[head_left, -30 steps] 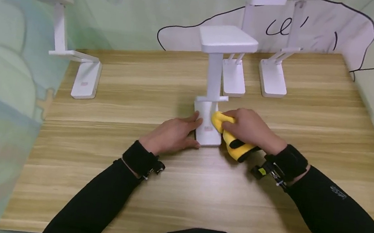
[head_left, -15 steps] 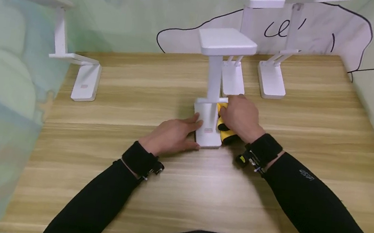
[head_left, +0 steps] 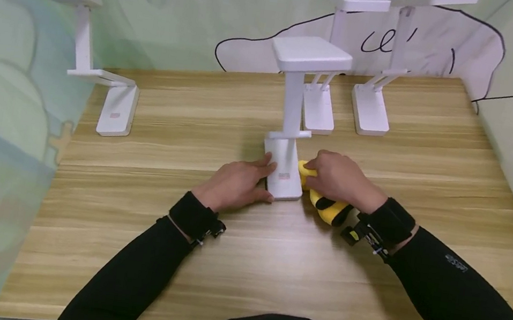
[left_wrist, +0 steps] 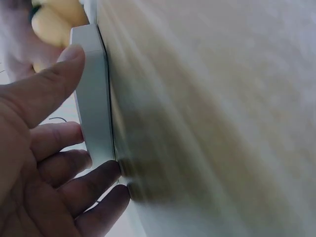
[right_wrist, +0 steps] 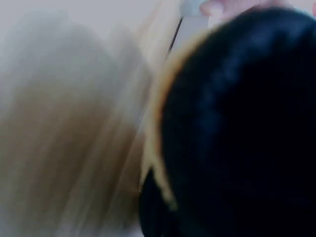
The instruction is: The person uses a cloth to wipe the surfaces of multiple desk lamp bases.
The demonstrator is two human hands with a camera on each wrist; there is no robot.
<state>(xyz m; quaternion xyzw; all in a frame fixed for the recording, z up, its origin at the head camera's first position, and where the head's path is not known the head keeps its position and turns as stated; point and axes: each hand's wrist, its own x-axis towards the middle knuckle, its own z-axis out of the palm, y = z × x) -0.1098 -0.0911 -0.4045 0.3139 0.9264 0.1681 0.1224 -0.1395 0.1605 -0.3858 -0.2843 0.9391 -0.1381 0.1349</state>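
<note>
A white desk lamp (head_left: 285, 182) stands upright before me, its flat head (head_left: 311, 54) high over the base. My left hand (head_left: 241, 182) rests against the base's left side, with spread fingers and the thumb at the near corner. In the left wrist view the fingertips lie along the base's grey side wall (left_wrist: 94, 98). My right hand (head_left: 342, 176) grips a soft yellow-and-black bundle (head_left: 328, 210) beside the base's right edge. Its fuzzy black part (right_wrist: 242, 128) fills much of the right wrist view, and my grip on it is hidden there.
Two more white desk lamps, one near the middle (head_left: 319, 109) and one farther right (head_left: 371, 110), stand at the back. Another desk lamp (head_left: 118, 109) stands at the left. A printed wall (head_left: 182, 20) rises behind the wooden table (head_left: 184, 118).
The right hand goes forward along the base's right side with the bundle, then comes back toward me to near where it started. The left hand and the lamp stay in place.
</note>
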